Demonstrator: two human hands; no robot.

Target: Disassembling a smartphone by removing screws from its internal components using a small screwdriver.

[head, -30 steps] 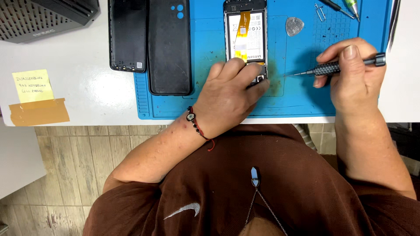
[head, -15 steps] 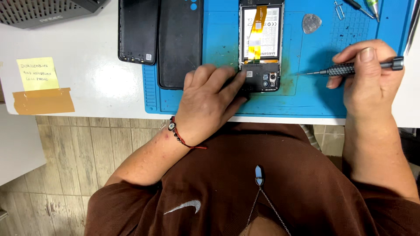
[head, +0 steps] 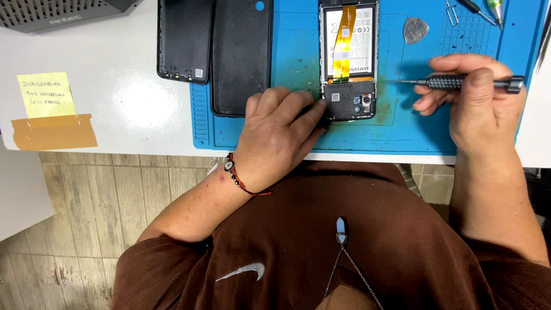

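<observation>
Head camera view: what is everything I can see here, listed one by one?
opened phone: 1, black with an orange ribbon cable, on the blue mat
blue mat: 1, on the white table
back covers: 2, black, left of the phone
pick: 1, grey, on the mat
yellow note: 1, taped to the table
grey box: 1, top left
screwdriver: 1, dark, in the right hand
left hand: steadies the phone's lower corner
right hand: right of the phone

Two black back covers [head: 213, 51], grey pick [head: 415, 30], yellow sticky note [head: 46, 95], brown tape [head: 54, 132]
</observation>
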